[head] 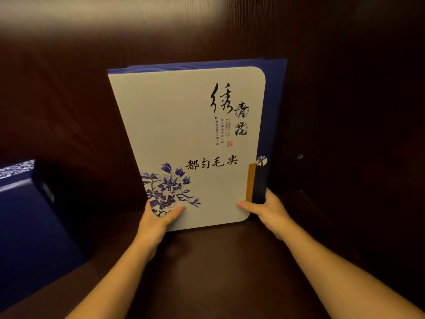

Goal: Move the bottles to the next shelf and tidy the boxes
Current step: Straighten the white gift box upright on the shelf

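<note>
Both hands' grip, left hand (pixel 156 218) and right hand (pixel 269 210), clasps the upright tea box (pixel 190 139) at its lower corners.

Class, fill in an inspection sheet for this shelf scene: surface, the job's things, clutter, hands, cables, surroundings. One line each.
Surface: dark wooden shelf, bare in front of the box.
Job's things: white and blue tea gift box stands upright, tilted; no bottles seen.
Clutter: dark blue box at the left edge, partly out of view.
Hands: left hand and right hand grip the gift box's lower corners.
Cables: nothing seen.
Surroundings: dark wood back panel; top of view blurred.
</note>
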